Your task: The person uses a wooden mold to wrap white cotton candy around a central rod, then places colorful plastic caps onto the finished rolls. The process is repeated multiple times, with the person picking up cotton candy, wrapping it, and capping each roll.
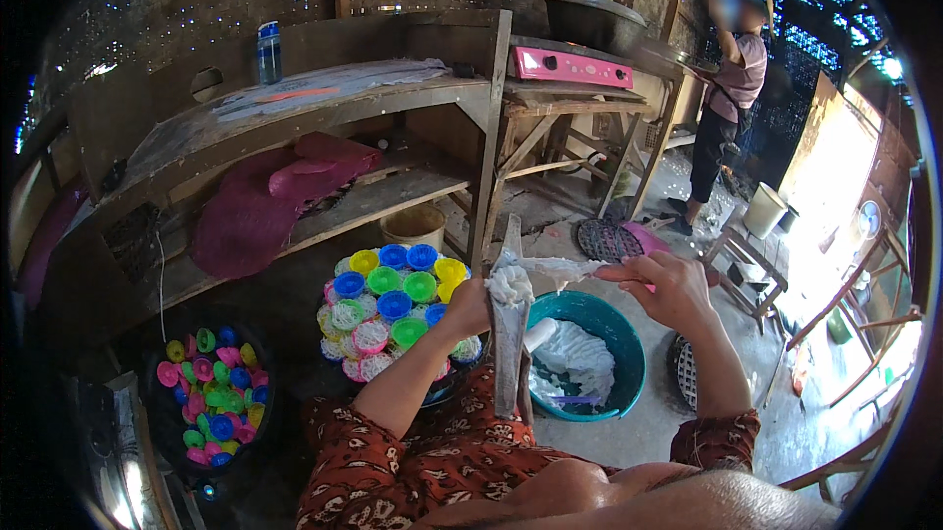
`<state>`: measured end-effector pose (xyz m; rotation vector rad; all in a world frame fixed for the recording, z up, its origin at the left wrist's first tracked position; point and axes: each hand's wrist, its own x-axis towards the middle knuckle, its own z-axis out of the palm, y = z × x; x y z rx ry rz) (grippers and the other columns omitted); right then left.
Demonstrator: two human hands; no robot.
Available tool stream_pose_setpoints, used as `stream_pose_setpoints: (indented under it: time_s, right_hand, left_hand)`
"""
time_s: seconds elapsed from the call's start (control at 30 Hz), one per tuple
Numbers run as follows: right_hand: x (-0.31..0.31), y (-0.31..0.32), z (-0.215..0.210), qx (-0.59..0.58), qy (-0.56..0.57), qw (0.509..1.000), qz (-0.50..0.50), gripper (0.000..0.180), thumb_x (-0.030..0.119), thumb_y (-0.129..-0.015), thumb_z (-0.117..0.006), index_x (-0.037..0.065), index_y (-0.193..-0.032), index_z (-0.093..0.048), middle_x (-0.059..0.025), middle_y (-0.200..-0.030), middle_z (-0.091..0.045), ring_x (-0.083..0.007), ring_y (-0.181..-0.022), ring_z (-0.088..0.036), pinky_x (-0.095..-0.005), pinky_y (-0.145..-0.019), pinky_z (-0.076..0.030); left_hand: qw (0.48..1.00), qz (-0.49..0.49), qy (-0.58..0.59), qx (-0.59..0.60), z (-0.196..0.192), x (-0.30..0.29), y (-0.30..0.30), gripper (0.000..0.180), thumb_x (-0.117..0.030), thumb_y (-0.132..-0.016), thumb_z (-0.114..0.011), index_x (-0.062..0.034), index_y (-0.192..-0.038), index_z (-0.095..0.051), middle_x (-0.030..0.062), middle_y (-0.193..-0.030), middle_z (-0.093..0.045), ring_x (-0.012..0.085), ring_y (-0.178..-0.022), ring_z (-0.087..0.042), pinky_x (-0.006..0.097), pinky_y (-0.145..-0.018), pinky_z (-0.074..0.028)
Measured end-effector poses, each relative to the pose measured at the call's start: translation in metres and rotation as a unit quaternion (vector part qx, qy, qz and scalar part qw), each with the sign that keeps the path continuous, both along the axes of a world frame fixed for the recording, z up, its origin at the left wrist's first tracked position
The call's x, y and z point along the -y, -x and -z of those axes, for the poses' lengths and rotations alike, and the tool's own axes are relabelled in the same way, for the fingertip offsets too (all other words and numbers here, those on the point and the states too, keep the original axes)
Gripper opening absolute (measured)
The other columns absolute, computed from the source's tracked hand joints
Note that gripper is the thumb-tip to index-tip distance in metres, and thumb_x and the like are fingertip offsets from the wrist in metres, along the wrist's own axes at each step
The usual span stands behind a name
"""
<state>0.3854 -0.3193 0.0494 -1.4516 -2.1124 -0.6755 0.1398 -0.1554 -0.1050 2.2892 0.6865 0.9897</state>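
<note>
Centre frame: your left hand (470,306) grips the stick (510,334), right hand (668,286) pinches the white strand (555,270); overpulling may snap it.

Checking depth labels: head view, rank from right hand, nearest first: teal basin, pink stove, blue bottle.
1. Teal basin, just below the right hand.
2. Pink stove, up on the bench behind.
3. Blue bottle, far left on the shelf top.

glossy plastic cups (398,294); rough wood plank (510,353); smooth teal plastic basin (621,334).
</note>
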Motion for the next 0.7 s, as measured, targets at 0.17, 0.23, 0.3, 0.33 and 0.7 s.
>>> stream_pose_setpoints:
  time_s: [0.17, 0.23, 0.3, 0.33, 0.7]
  right_hand:
    - [0.007, -0.017, -0.010, -0.004, 0.121, 0.992, -0.038, 0.018, 0.025, -0.073, -0.069, 0.010, -0.083, -0.065, -0.0072, -0.069, -0.062, -0.0271, -0.064, -0.062, -0.0387, -0.056, -0.049]
    - [0.010, -0.022, -0.021, -0.005, 0.166, 0.985, -0.041, 0.019, 0.029, -0.077, -0.066, 0.012, -0.084, -0.066, -0.0084, -0.069, -0.062, -0.0283, -0.065, -0.062, -0.0397, -0.057, -0.049]
    - [0.007, -0.023, -0.032, 0.040, 0.197, 0.980, -0.004, 0.022, 0.034, -0.080, -0.061, 0.013, -0.083, -0.066, -0.0096, -0.070, -0.062, -0.0300, -0.066, -0.062, -0.0412, -0.059, -0.049]
    - [0.003, -0.022, -0.037, 0.072, 0.209, 0.975, 0.022, 0.025, 0.037, -0.082, -0.059, 0.014, -0.083, -0.066, -0.0102, -0.070, -0.063, -0.0309, -0.067, -0.062, -0.0420, -0.060, -0.049]
    - [-0.020, 0.034, -0.008, 0.195, 0.231, 0.952, 0.054, 0.022, 0.028, -0.083, -0.054, 0.011, -0.080, -0.067, -0.0093, -0.072, -0.063, -0.0263, -0.073, -0.064, -0.0398, -0.060, -0.048]
  left_hand:
    - [0.989, -0.035, 0.135, 0.047, -0.006, 0.002, 0.002, 0.031, -0.023, -0.075, -0.068, -0.0076, -0.102, -0.064, 0.0062, -0.096, -0.065, 0.0182, -0.087, -0.062, 0.028, -0.075, -0.047]
    - [0.995, -0.060, 0.061, -0.054, -0.010, 0.006, -0.003, 0.033, -0.026, -0.073, -0.069, -0.0092, -0.101, -0.065, 0.0094, -0.097, -0.065, 0.0236, -0.089, -0.062, 0.030, -0.075, -0.048]
    - [0.990, -0.094, 0.042, -0.095, -0.012, 0.013, -0.011, 0.035, -0.031, -0.070, -0.069, -0.0106, -0.099, -0.066, 0.0150, -0.098, -0.064, 0.0332, -0.093, -0.061, 0.037, -0.076, -0.049]
    - [0.990, -0.111, 0.007, -0.082, -0.013, 0.019, -0.017, 0.035, -0.031, -0.070, -0.069, -0.0105, -0.098, -0.066, 0.0152, -0.098, -0.064, 0.0333, -0.092, -0.061, 0.037, -0.076, -0.049]
    - [0.985, -0.142, -0.011, -0.096, -0.008, 0.038, -0.042, 0.036, -0.039, -0.070, -0.068, -0.0095, -0.091, -0.068, 0.0154, -0.091, -0.065, 0.0333, -0.085, -0.062, 0.041, -0.071, -0.051]
